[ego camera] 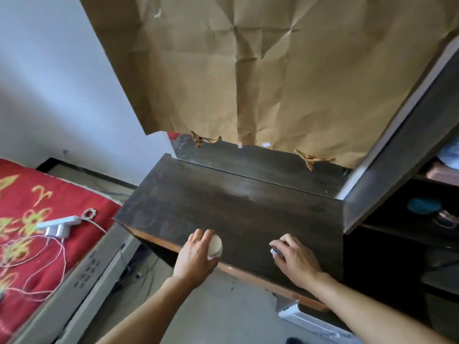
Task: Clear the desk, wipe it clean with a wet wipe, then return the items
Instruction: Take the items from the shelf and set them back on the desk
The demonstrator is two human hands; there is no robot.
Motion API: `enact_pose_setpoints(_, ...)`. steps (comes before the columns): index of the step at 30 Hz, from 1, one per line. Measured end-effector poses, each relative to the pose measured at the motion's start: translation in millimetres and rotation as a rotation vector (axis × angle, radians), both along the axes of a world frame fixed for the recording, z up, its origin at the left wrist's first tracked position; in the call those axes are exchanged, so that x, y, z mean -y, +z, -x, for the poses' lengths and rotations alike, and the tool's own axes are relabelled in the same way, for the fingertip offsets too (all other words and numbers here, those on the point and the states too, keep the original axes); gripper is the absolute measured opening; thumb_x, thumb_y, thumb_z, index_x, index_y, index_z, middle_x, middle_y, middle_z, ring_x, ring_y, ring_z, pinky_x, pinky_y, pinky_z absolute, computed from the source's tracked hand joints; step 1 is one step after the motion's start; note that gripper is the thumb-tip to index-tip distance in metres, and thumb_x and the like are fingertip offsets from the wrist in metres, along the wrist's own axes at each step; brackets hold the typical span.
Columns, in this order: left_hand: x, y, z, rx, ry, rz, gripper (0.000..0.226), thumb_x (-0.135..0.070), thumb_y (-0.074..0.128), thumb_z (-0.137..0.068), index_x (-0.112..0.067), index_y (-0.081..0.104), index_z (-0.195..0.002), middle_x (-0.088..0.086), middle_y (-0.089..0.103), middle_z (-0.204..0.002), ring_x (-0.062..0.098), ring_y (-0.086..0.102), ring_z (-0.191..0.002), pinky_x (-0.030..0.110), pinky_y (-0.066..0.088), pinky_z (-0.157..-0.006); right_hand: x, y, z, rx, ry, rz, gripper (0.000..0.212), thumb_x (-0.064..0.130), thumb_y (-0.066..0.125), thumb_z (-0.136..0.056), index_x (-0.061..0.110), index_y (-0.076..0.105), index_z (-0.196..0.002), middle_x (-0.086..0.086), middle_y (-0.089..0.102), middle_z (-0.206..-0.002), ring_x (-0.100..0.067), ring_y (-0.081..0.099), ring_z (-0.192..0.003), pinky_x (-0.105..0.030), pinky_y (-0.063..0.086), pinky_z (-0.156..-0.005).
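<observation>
The left hand point(196, 256) grips a round cream container point(215, 244), fingers and thumb curled round its side, its flat pale top facing up. It sits just at the front edge of the desk point(236, 207), left of the middle. The right hand point(298, 261) lies on the desk near the front edge, toward the right corner, its fingers curled down over a small pale object point(277, 252) that shows only as a whitish-grey sliver under the fingertips; what it is cannot be told. The two hands are well apart, with bare dark wood grain between them, and the rest of the dark top shows faint smears. Along the back edge stands a mirror point(248, 157), mostly covered by creased brown paper point(273, 70). Past the left edge is a bed with a red patterned cover point(24, 207), with a white power strip point(59, 223) and thin cables lying on it. Against the right edge stands a dark shelf unit point(397, 170).
</observation>
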State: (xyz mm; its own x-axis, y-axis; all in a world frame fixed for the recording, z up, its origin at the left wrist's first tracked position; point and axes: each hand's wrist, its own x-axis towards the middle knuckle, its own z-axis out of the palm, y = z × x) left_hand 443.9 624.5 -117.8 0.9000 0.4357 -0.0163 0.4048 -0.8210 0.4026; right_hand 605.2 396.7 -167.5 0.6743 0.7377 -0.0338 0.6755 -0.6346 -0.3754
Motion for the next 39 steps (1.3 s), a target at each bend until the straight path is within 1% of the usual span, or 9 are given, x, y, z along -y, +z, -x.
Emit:
enact_pose_setpoints(6, -64, -1, 23, 0.016, 0.116, 0.008, 0.045, -0.036, 0.068, -0.077, -0.023, 0.051, -0.116, -0.002, 0.051, -0.108, 0.022, 0.05, -0.102, 0.036, 0.048, -0.077, -80, 6, 0, 0.005, 0.084, 0.004, 0.024, 0.031, 0.06, -0.086, 0.029, 0.061, -0.11, 0.005, 0.055, -0.104, -0.017, 0.057, -0.097, -0.029, 0.045, -0.064)
enact_pose_setpoints(9, -98, -10, 25, -0.002, 0.138, 0.004, 0.044, -0.04, 0.066, -0.078, -0.024, 0.05, -0.116, -0.004, 0.051, -0.107, 0.02, 0.05, -0.101, 0.033, 0.047, -0.075, -120, 0, -10, -0.02, 0.101, 0.007, 0.026, 0.033, 0.058, -0.086, 0.031, 0.06, -0.111, 0.007, 0.054, -0.105, -0.016, 0.056, -0.1, -0.03, 0.045, -0.066)
enact_pose_setpoints(11, -126, -14, 17, -0.012, 0.15, 0.001, 0.043, -0.039, 0.066, -0.078, -0.024, 0.05, -0.115, -0.003, 0.051, -0.106, 0.021, 0.05, -0.101, 0.031, 0.045, -0.075, -151, -6, -21, -0.036, 0.1, -0.008, 0.026, 0.033, 0.058, -0.086, 0.031, 0.06, -0.111, 0.007, 0.054, -0.105, -0.016, 0.056, -0.101, -0.031, 0.046, -0.067)
enact_pose_setpoints(14, -172, -18, 0, -0.047, 0.19, 0.009, 0.045, -0.04, 0.067, -0.077, -0.025, 0.05, -0.116, -0.004, 0.052, -0.108, 0.021, 0.05, -0.101, 0.034, 0.047, -0.078, -200, -13, -39, -0.054, 0.101, -0.003, 0.03, 0.034, 0.056, -0.087, 0.03, 0.057, -0.116, 0.008, 0.054, -0.107, -0.014, 0.054, -0.106, -0.032, 0.048, -0.071)
enact_pose_setpoints(18, -230, -22, -30, -0.06, 0.202, -0.011, 0.045, -0.043, 0.066, -0.076, -0.027, 0.049, -0.115, -0.005, 0.053, -0.109, 0.021, 0.051, -0.101, 0.036, 0.048, -0.077, -265, -17, -60, -0.097, 0.123, -0.024, 0.036, 0.033, 0.056, -0.086, 0.027, 0.054, -0.122, 0.007, 0.055, -0.108, -0.015, 0.053, -0.107, -0.034, 0.049, -0.071)
enact_pose_setpoints(22, -273, -29, -55, -0.073, 0.22, 0.008, 0.049, -0.042, 0.067, -0.077, -0.026, 0.049, -0.12, -0.002, 0.055, -0.114, 0.023, 0.053, -0.103, 0.037, 0.048, -0.079, -318, -20, -72, -0.114, 0.118, -0.006, 0.042, 0.031, 0.058, -0.085, 0.021, 0.052, -0.126, 0.004, 0.056, -0.112, -0.018, 0.051, -0.11, -0.035, 0.049, -0.079)
enact_pose_setpoints(27, -324, -47, -86, -0.117, 0.164, 0.039, 0.048, -0.042, 0.067, -0.078, -0.025, 0.048, -0.118, -0.001, 0.055, -0.115, 0.023, 0.051, -0.105, 0.037, 0.047, -0.08, -378, -30, -80, -0.123, 0.105, 0.022, 0.04, 0.029, 0.06, -0.086, 0.018, 0.052, -0.124, 0.001, 0.057, -0.112, -0.019, 0.052, -0.109, -0.035, 0.048, -0.081)
enact_pose_setpoints(33, -386, -71, -128, -0.236, 0.012, 0.088, 0.053, -0.04, 0.069, -0.079, -0.022, 0.042, -0.121, 0.002, 0.054, -0.123, 0.025, 0.049, -0.112, 0.039, 0.05, -0.086, -434, -40, -82, -0.173, -0.087, 0.052, 0.033, 0.019, 0.063, -0.084, 0.015, 0.057, -0.116, -0.004, 0.056, -0.112, -0.023, 0.052, -0.107, -0.037, 0.046, -0.083)
enact_pose_setpoints(39, -427, -88, -176, -0.266, -0.154, 0.061, 0.05, -0.036, 0.068, -0.079, -0.019, 0.043, -0.119, 0.005, 0.054, -0.119, 0.027, 0.048, -0.111, 0.039, 0.047, -0.082, -480, -52, -91, -0.175, -0.228, 0.057, 0.037, 0.009, 0.063, -0.084, 0.014, 0.055, -0.12, -0.005, 0.053, -0.116, -0.024, 0.051, -0.11, -0.039, 0.048, -0.085)
